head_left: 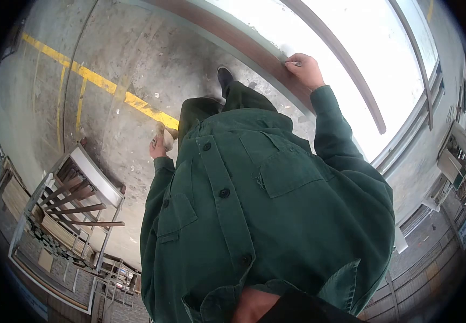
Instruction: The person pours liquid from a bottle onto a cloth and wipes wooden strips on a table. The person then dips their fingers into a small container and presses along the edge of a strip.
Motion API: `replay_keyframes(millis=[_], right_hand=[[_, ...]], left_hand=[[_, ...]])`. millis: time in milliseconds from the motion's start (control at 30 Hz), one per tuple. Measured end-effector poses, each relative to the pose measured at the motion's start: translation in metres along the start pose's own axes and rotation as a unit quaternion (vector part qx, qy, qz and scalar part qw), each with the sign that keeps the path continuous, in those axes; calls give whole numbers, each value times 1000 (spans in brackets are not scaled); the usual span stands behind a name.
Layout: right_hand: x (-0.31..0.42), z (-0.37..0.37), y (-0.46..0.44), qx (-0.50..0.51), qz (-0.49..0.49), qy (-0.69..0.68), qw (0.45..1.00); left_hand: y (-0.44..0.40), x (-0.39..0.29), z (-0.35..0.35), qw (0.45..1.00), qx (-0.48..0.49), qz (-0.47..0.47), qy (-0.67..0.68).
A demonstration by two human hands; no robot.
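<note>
My right hand (304, 71) is closed in a pinch at the brown edge strip (265, 62) of a large white panel. Between its fingers is a small, thin item with a pale end and a greyish tip near the strip; its kind is too small to make out. Down beside my left leg, my left hand (158, 147) is wrapped round a pale beige, lumpy thing (169, 140), perhaps soft, whose kind does not show. The bright white panel surface (319, 54) stretches away on the right, with a loose-looking brown strip (346, 54) lying across it.
A yellow line (98, 81) crosses the stained concrete floor (131, 48). At the lower left stands a metal rack (90, 172) with several brown strips (74, 202) sticking out. My dark shoe (224, 78) is close to the panel's edge. Shelving with stacked material (453, 156) is at the far right.
</note>
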State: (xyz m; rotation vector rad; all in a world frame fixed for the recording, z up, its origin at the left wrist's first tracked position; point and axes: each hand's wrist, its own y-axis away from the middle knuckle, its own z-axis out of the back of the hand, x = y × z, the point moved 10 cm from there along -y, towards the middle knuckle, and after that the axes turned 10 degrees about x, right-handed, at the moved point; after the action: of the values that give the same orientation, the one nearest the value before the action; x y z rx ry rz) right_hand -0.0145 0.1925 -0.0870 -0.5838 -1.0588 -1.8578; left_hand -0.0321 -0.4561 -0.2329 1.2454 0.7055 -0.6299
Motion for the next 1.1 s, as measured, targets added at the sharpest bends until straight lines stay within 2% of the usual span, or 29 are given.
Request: replay_keyframes(millis=[100,233,433,500,600,700,800,900,1000,1100], right_hand=[[-6,3,7,-6,-2,12,1000],[-13,6,17,-8,1,18,1000],[-29,11,35,-15,-6,12,1000],[-34,14,40,-22,4,34,999],[-49,15,51,-10,-25,-5,1000],[-54,22,63,-17,13,30,999],[-66,25,74,-2,12,51,999],[-80,31,87,-18,29,36,999],[-89,37,104,-20,39,43,998],[-107,41,119,-22,31,43,998]], left_hand=[[1,5,0,999,37,18,-5],[15,4,4,1000,11,4,-15],[25,43,22,1000,-6,-1,17],[50,47,13,1000,-9,13,22],[80,69,14,999,-31,13,15],[104,103,22,999,-34,22,13],[127,136,30,999,-26,31,19],[160,154,27,998,-25,48,34],[198,149,27,993,-60,75,-61],[190,182,37,998,25,57,-14]])
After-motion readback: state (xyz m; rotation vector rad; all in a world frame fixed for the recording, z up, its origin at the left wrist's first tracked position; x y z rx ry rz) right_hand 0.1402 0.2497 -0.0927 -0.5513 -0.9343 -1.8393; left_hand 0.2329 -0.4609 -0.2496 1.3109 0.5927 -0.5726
